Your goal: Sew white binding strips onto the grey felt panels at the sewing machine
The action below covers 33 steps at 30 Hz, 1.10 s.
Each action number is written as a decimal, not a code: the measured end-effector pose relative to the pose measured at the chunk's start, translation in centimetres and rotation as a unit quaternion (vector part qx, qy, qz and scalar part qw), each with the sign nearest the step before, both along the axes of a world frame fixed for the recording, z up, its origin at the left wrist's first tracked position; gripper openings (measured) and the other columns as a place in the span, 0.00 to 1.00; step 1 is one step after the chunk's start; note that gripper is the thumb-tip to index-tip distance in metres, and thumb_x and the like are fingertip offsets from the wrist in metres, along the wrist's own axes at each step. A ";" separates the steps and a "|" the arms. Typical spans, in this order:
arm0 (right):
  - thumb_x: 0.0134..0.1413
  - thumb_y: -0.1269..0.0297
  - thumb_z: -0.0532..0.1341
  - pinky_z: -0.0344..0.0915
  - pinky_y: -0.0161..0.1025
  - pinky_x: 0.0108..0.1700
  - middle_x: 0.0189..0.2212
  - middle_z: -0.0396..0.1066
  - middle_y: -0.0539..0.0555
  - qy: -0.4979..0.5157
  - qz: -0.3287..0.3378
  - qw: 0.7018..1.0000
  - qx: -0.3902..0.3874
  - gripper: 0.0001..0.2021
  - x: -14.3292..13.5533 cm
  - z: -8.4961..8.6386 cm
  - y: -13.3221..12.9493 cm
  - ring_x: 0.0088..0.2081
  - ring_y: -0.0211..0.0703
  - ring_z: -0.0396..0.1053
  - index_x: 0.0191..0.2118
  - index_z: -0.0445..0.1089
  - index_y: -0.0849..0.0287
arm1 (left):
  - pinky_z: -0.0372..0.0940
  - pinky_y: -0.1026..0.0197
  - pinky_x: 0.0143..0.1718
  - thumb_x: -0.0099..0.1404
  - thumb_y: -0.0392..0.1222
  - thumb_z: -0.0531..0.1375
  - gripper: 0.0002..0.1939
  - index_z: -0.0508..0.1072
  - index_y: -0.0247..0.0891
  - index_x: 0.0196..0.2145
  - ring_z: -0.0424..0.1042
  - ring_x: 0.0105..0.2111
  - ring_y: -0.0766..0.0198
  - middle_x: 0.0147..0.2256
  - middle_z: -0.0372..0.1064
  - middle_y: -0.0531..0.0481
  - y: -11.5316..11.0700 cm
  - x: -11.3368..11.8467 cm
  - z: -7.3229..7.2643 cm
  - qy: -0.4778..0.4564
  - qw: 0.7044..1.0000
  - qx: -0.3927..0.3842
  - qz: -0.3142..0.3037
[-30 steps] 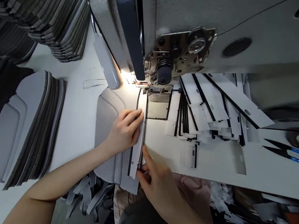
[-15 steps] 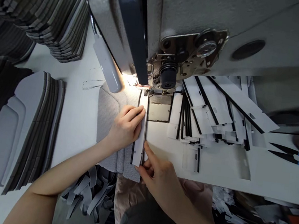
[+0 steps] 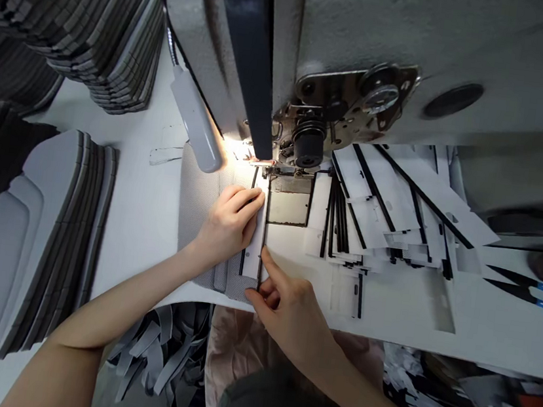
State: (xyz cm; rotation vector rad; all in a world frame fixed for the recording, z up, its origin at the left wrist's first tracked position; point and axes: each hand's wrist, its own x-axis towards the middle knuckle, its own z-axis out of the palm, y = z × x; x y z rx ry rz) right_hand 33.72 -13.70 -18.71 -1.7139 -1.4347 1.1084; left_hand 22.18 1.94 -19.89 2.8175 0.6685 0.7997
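Under the needle area of a sewing machine (image 3: pixel 308 145) lies a grey mesh fabric panel (image 3: pixel 197 201). On its right edge runs a white plastic strip (image 3: pixel 252 257) with black edging, its far end at the presser foot. My left hand (image 3: pixel 232 222) presses on the strip, fingers bent and held together, steadying it against the fabric. At the near right edge is my right hand (image 3: pixel 284 301): its index fingertip touches the strip's side and its thumb rests on the panel's near corner, the other fingers curled in. What lies beneath my right fingers is hidden.
A lamp (image 3: pixel 197 118) lights the needle. More white strips (image 3: pixel 381 197) lie piled right of the machine, near blue-handled thread snips (image 3: pixel 532 292). Stacks of grey padded panels (image 3: pixel 44 235) stand at left. Grey fabric scraps (image 3: pixel 159 348) hang below the table edge (image 3: pixel 384 333).
The panel and strip have slid away from me under the machine, so less of their near ends shows. My right hand has moved slightly forward; my left hand stays nearly in place.
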 end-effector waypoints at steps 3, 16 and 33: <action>0.56 0.74 0.62 0.68 0.36 0.29 0.20 0.72 0.46 0.000 -0.007 1.000 0.007 0.31 0.1 -0.1 0.4 0.20 0.37 0.69 0.66 0.60 0.71 | 0.71 0.48 0.48 0.69 0.30 0.52 0.16 0.73 0.35 0.51 0.70 0.45 0.55 0.47 0.74 0.39 0.1 0.1 0.0 -0.002 1.000 0.005 0.004; 0.59 0.71 0.58 0.67 0.34 0.29 0.20 0.73 0.47 -0.030 -0.040 0.998 0.026 0.25 0.7 -0.5 2.9 0.21 0.39 0.72 0.62 0.65 0.67 | 0.70 0.49 0.47 0.70 0.31 0.53 0.15 0.73 0.36 0.50 0.70 0.44 0.56 0.47 0.75 0.40 0.1 0.1 -0.2 -0.017 1.000 0.006 0.004; 0.59 0.72 0.58 0.55 0.33 0.28 0.23 0.72 0.47 -0.218 -0.027 0.972 0.078 0.06 2.0 -0.4 5.7 0.25 0.39 0.71 0.42 0.65 0.58 | 0.69 0.51 0.44 0.72 0.37 0.54 0.09 0.75 0.38 0.43 0.72 0.40 0.59 0.42 0.77 0.44 0.6 0.3 -0.4 -0.023 1.000 -0.006 0.014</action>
